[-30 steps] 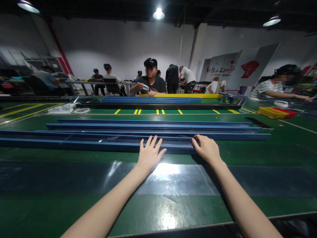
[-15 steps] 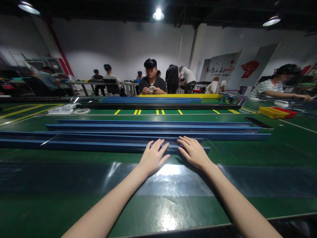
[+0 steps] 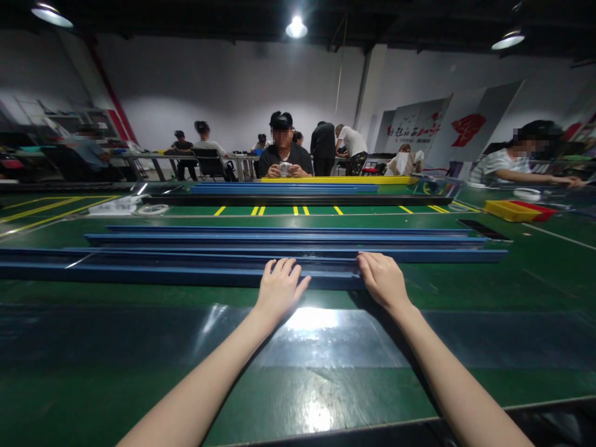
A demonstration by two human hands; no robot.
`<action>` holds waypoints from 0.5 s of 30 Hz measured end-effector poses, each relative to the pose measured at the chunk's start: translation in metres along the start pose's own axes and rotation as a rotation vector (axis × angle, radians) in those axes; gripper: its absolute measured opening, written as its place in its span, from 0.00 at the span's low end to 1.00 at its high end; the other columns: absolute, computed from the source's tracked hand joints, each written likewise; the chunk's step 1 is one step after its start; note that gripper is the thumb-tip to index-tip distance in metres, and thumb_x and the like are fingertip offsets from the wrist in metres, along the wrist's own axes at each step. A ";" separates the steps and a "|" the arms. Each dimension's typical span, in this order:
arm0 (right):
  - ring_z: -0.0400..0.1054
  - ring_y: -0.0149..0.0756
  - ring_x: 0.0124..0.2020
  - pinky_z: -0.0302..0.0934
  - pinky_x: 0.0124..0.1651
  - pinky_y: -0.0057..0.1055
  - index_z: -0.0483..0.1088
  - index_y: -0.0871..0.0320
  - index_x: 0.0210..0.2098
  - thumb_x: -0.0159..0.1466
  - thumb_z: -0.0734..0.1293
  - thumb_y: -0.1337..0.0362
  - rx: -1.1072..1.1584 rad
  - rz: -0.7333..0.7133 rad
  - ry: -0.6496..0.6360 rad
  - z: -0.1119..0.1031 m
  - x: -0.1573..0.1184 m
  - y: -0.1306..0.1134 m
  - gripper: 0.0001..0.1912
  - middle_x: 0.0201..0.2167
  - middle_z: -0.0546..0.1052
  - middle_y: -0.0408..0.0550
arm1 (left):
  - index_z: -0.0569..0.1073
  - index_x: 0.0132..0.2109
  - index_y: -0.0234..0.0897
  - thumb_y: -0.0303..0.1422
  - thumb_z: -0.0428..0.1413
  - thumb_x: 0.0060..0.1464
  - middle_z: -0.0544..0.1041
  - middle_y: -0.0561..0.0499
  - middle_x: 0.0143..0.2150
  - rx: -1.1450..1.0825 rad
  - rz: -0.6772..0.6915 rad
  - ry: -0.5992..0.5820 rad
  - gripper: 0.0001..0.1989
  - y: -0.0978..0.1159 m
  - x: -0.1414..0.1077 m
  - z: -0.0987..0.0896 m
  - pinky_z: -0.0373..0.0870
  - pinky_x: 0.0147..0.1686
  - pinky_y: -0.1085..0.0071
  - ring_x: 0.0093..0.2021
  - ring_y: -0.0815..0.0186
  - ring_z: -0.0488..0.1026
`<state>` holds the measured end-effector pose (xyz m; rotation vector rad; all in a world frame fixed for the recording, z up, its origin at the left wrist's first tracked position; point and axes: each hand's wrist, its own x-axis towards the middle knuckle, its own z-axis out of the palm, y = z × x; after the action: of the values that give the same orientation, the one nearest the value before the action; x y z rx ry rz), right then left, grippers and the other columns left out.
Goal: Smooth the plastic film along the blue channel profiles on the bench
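Observation:
Across the green table lies a long blue channel strip (image 3: 162,274), the nearest of several, with raised edges and a hollow middle. My left hand (image 3: 280,288) rests palm down on it, fingers stretched forward and the thumb apart. At the strip's right end, my right hand (image 3: 385,280) has its fingers together and bent round the end, covering it. Behind the hands lie more blue channel strips (image 3: 442,255), side by side. Between my forearms and the near strip, a clear glossy plastic sheet (image 3: 139,341) runs flat across the table.
Farther back are a long black strip (image 3: 298,200), a yellow strip (image 3: 335,180) and a white roll (image 3: 153,210). A phone (image 3: 484,230) and yellow tray (image 3: 510,212) are on the right. A person (image 3: 285,155) sits opposite, holding a round object.
My right hand has moved right to the near strip's end, its fingers closing there. My left hand has shifted slightly left along the strip.

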<state>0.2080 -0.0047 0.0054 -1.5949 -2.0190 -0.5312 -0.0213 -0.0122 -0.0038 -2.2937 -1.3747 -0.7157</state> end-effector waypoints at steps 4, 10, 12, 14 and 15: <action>0.65 0.35 0.32 0.51 0.34 0.30 0.68 0.59 0.26 0.64 0.46 0.60 -0.147 0.091 -0.043 -0.002 0.001 0.002 0.23 0.28 0.74 0.50 | 0.70 0.36 0.34 0.38 0.44 0.56 0.72 0.44 0.43 0.039 -0.078 0.030 0.14 -0.003 0.000 0.000 0.58 0.45 0.60 0.44 0.59 0.66; 0.65 0.35 0.34 0.53 0.36 0.29 0.69 0.58 0.28 0.64 0.47 0.59 -0.058 -0.027 -0.079 0.000 -0.002 -0.004 0.23 0.29 0.75 0.49 | 0.69 0.43 0.35 0.37 0.44 0.56 0.70 0.44 0.47 -0.017 0.042 0.021 0.14 0.000 -0.003 0.004 0.56 0.48 0.61 0.48 0.61 0.64; 0.66 0.34 0.37 0.55 0.39 0.28 0.70 0.58 0.33 0.64 0.48 0.59 0.025 -0.122 -0.116 0.001 -0.003 -0.010 0.22 0.34 0.75 0.49 | 0.67 0.47 0.36 0.37 0.44 0.56 0.69 0.45 0.48 -0.046 0.107 -0.002 0.15 0.002 -0.004 0.006 0.56 0.48 0.61 0.49 0.61 0.64; 0.65 0.33 0.41 0.55 0.44 0.28 0.70 0.59 0.38 0.64 0.49 0.59 0.088 -0.208 -0.149 0.002 -0.003 -0.016 0.20 0.40 0.74 0.49 | 0.65 0.50 0.38 0.37 0.44 0.56 0.68 0.45 0.49 -0.065 0.168 -0.027 0.16 0.002 -0.005 0.006 0.56 0.48 0.61 0.49 0.61 0.63; 0.64 0.34 0.43 0.54 0.46 0.29 0.69 0.59 0.39 0.63 0.50 0.59 0.110 -0.235 -0.159 0.002 -0.003 -0.018 0.20 0.42 0.73 0.49 | 0.65 0.51 0.39 0.37 0.44 0.57 0.68 0.45 0.50 -0.070 0.193 -0.037 0.17 0.002 -0.005 0.006 0.56 0.48 0.61 0.49 0.61 0.63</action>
<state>0.1904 -0.0098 0.0020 -1.3815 -2.3298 -0.3792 -0.0196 -0.0132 -0.0119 -2.4636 -1.1402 -0.6717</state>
